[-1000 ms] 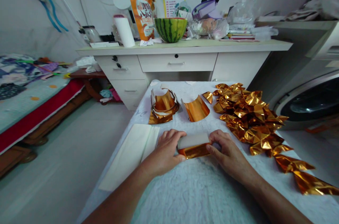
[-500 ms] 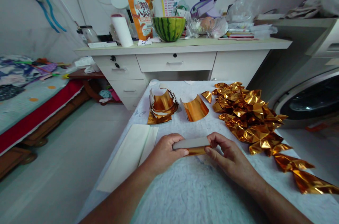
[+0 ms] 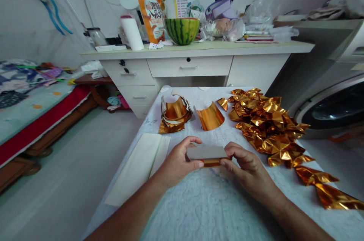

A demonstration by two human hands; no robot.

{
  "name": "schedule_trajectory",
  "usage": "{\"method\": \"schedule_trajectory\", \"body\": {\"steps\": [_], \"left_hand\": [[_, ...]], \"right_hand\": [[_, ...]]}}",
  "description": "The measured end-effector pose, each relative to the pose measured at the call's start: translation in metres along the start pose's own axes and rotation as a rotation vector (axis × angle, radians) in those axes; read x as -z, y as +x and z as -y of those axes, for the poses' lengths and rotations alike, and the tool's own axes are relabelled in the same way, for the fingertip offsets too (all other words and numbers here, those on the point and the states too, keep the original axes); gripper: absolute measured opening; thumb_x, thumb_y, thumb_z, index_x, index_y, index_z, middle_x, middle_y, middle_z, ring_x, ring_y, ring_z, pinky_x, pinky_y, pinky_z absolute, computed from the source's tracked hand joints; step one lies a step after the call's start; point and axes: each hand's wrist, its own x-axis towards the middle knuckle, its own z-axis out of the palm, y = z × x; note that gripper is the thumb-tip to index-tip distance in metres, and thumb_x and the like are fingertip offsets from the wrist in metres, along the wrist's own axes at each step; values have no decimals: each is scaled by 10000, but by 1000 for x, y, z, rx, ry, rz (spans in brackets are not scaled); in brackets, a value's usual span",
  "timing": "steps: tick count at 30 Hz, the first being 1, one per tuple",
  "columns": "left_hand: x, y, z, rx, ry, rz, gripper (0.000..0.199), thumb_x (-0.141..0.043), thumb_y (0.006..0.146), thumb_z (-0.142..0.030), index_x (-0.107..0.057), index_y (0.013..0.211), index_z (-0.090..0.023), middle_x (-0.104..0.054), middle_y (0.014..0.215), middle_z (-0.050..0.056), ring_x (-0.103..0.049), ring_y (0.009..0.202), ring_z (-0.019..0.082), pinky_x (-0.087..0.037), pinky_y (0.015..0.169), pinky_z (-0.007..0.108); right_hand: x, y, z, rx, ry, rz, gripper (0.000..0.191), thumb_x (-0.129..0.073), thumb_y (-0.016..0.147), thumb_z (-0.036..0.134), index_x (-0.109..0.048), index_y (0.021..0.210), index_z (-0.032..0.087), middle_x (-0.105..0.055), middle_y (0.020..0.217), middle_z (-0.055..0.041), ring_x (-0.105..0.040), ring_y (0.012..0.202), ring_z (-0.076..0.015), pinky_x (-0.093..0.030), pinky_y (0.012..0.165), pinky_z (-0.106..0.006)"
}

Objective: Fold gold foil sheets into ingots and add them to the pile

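Between my two hands is a sheet of gold foil paper [image 3: 207, 153], curled over so its pale back faces up and a gold strip shows below. My left hand [image 3: 183, 156] grips its left end, thumb in front and index finger raised above the edge. On the right end, my right hand [image 3: 240, 161] pinches the paper between thumb and fingers. Beyond them lie a single curved gold sheet [image 3: 211, 116] and a curled stack of gold sheets [image 3: 174, 114]. To the right spreads a heap of folded gold foil pieces [image 3: 263, 123].
White paper sheets [image 3: 136, 165] lie left of my hands on the cloth-covered table [image 3: 193, 210]. A white desk [image 3: 189, 66] with a watermelon half [image 3: 182, 31] on top stands behind. A washing machine [image 3: 335, 100] is on the right, a bed [image 3: 36, 108] on the left.
My left index finger has lifted off the paper's top edge. The pale back of the sheet has tilted more toward me; both hands stay in nearly the same place.
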Motion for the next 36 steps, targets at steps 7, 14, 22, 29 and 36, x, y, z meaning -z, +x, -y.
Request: {"method": "schedule_trajectory", "body": {"steps": [7, 14, 22, 29, 36], "left_hand": [[1, 0, -1, 33, 84, 7, 326, -692, 698, -182, -564, 997, -175, -544, 851, -22, -502, 694, 105, -368, 585, 200], [1, -1, -1, -7, 73, -17, 306, -675, 692, -121, -566, 971, -183, -553, 874, -21, -524, 754, 111, -388, 641, 201], [-6, 2, -2, 72, -299, -22, 387, -772, 685, -247, -602, 1020, -154, -658, 900, 36, -615, 850, 178, -458, 756, 274], [-4, -1, -12, 184, -230, -21, 322, -746, 693, -293, -713, 971, -134, -698, 848, 45, -589, 713, 146, -427, 659, 250], [2, 0, -10, 173, -225, -20, 353, -724, 731, -314, -672, 1036, -142, -591, 724, -19, -283, 480, 36, -189, 468, 201]], "right_hand": [[-1, 0, 3, 20, -36, -18, 79, -615, 886, 229, -586, 814, 242, -526, 777, 24, -505, 748, -137, -413, 683, -246], [-4, 1, 11, -74, -56, 71, 129, -616, 872, 255, -566, 760, 215, -528, 729, 23, -510, 686, -136, -409, 632, -254], [-4, -3, 10, -129, -5, 28, 145, -636, 872, 356, -677, 912, 222, -662, 875, -32, -597, 788, -189, -475, 705, -315], [-2, -3, 12, -168, 86, 0, 191, -629, 884, 378, -687, 797, 218, -666, 874, -33, -608, 837, -201, -484, 738, -320], [-6, -3, 13, -120, 31, -21, 186, -634, 879, 386, -717, 891, 220, -669, 858, -37, -604, 778, -191, -475, 689, -306]]}}
